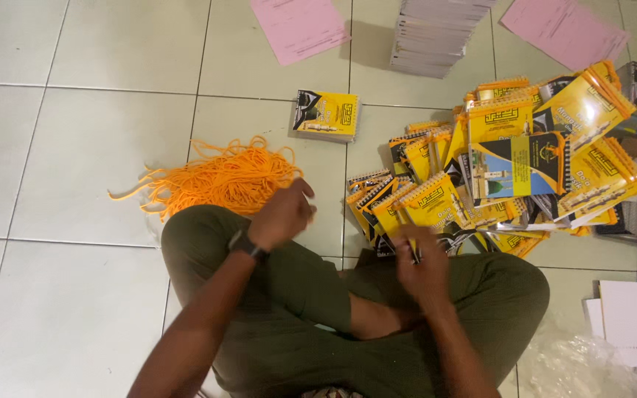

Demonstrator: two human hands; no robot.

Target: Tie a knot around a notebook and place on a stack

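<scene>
Spiral booklets and cords, floor lot.
Left hand (282,215) loosely curled, grip unclear, one orange cord bundle (219,179) just beyond; right hand (423,267) closed, contents unclear, beside heaped yellow booklets (495,177), uncountable; one booklet (326,114) apart; two pink sheets (300,26).

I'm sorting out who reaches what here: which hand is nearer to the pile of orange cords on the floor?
Left. The left hand is raised just beside the orange cords, at their near right edge. The right hand is farther off, down by the heap of yellow spiral booklets.
</scene>
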